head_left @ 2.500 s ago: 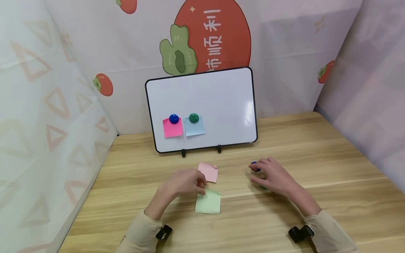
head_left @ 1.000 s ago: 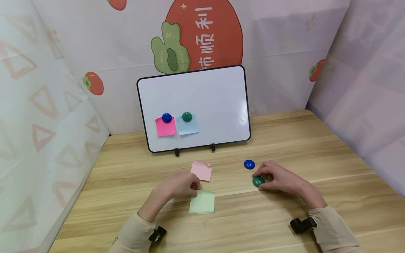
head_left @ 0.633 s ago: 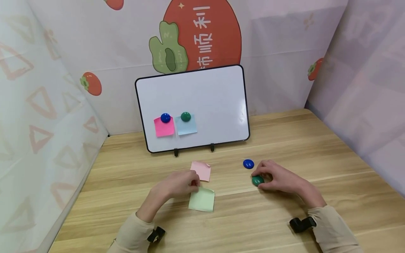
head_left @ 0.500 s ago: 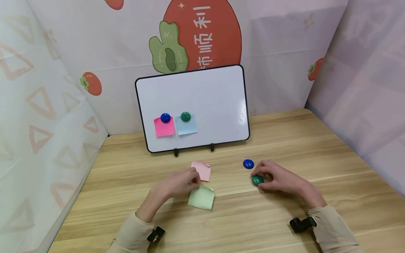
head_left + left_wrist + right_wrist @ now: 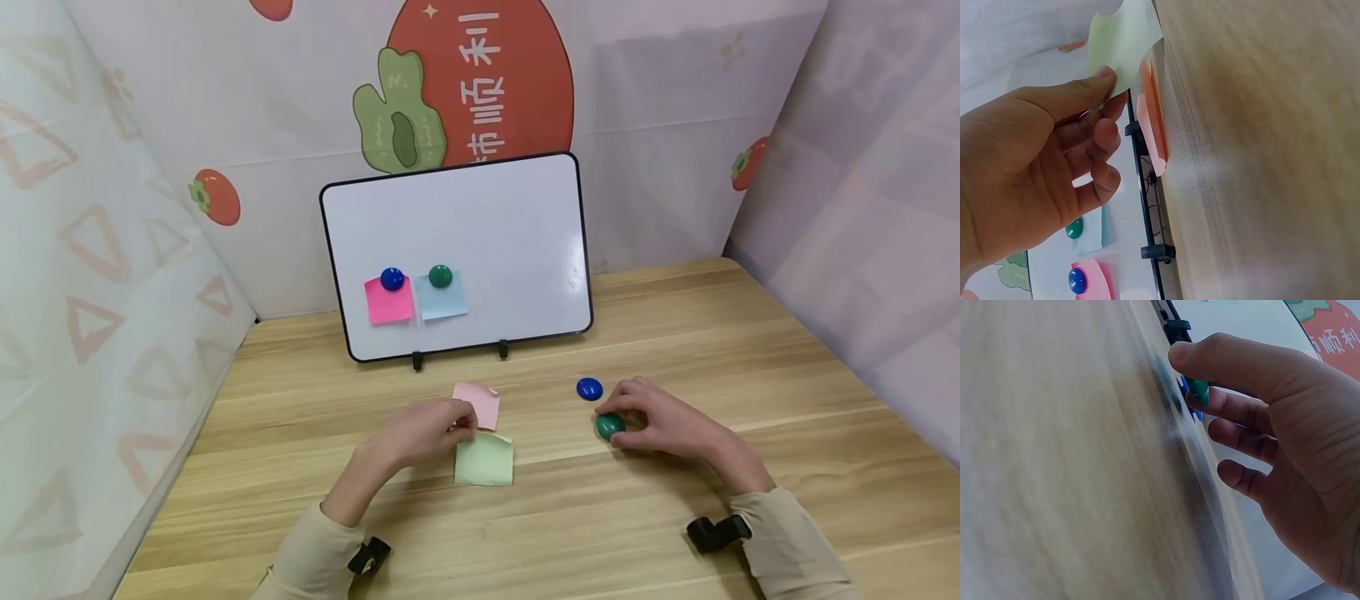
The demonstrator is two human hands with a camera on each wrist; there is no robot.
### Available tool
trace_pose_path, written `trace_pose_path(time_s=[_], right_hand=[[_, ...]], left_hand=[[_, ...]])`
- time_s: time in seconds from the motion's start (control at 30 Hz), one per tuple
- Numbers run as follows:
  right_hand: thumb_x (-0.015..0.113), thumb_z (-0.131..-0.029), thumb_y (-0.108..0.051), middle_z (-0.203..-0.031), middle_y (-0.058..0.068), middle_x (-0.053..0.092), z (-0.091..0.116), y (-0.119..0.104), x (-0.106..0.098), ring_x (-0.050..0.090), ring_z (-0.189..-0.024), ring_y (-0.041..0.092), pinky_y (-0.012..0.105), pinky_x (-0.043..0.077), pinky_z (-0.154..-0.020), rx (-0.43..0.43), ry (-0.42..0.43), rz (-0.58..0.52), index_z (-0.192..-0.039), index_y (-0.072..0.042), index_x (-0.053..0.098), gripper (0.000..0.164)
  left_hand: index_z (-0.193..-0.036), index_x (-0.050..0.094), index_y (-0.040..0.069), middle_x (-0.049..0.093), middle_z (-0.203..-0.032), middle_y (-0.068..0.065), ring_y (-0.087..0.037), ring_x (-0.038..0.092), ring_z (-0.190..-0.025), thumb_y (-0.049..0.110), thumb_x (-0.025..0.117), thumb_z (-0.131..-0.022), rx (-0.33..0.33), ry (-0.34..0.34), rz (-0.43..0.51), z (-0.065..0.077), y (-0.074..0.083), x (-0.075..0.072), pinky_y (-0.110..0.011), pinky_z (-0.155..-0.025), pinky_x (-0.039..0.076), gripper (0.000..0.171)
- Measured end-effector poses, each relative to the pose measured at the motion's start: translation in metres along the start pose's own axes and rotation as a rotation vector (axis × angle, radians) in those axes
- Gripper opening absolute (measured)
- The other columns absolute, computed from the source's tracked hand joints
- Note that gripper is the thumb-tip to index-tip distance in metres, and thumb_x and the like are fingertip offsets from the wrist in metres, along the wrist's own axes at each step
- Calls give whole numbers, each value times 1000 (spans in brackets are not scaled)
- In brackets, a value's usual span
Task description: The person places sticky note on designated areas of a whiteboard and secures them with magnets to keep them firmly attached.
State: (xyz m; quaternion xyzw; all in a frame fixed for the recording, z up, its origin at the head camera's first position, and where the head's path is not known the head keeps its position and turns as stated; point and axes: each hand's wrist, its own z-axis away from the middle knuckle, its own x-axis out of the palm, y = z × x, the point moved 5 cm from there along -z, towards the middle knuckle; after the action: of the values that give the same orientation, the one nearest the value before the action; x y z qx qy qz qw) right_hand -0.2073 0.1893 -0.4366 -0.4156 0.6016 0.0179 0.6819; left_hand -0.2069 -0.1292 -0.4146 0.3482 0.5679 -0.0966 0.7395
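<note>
We see the left hand [image 5: 427, 433] pinching the pale green note [image 5: 484, 462] between thumb and forefinger, in front of the whiteboard [image 5: 517, 225]. The right hand [image 5: 663, 421] grips the loose green magnet [image 5: 610, 427] with thumb and fingertips, in front of the whiteboard's right end. Beside the left fingertips, nearer to the whiteboard, we find the pale pink note [image 5: 482, 406] on the wooden table [image 5: 570, 525], one corner curled. Just beyond the right fingertips, also nearer to the whiteboard, lies the loose blue magnet [image 5: 589, 388]. Farther out, on the whiteboard's lower left, we see a bright pink note [image 5: 388, 306] under a second blue magnet [image 5: 392, 278] and a light blue note [image 5: 444, 302] under a second green magnet [image 5: 440, 276].
</note>
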Motion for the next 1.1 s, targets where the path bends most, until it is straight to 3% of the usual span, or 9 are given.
trace_pose_path(time_s=[0.13,0.5,0.73,1.1], right_hand=[[78,-85,-31,-107,-12,61,0,0,0,48,-101,7,30,46,-88,-2,20,-3,-116,-18,73,34],[80,-83,-30,-105,-15,59,-2,-1,-1,49,-101,6,31,46,-89,14,40,-11,-118,-18,73,37],[80,-83,-33,-105,-15,58,-4,0,1,48,-100,5,30,46,-89,16,39,4,-118,-19,73,38],[81,-82,-31,-103,-14,58,-4,-3,0,49,-98,6,30,47,-88,2,46,5,-117,-17,73,38]], left_hand=[[-91,66,22,62,-86,14,-3,56,-81,21,67,-95,3,26,29,0,-2,-3,-25,-76,49,5],[-93,69,19,65,-87,13,-2,56,-76,29,65,-96,41,192,36,1,1,-20,-22,-68,47,11],[-97,72,19,68,-87,12,0,56,-74,24,68,-94,52,246,25,1,2,-24,-21,-67,48,7],[-96,74,20,69,-86,11,-2,54,-70,24,69,-94,61,343,21,-12,2,-36,-21,-64,45,7]])
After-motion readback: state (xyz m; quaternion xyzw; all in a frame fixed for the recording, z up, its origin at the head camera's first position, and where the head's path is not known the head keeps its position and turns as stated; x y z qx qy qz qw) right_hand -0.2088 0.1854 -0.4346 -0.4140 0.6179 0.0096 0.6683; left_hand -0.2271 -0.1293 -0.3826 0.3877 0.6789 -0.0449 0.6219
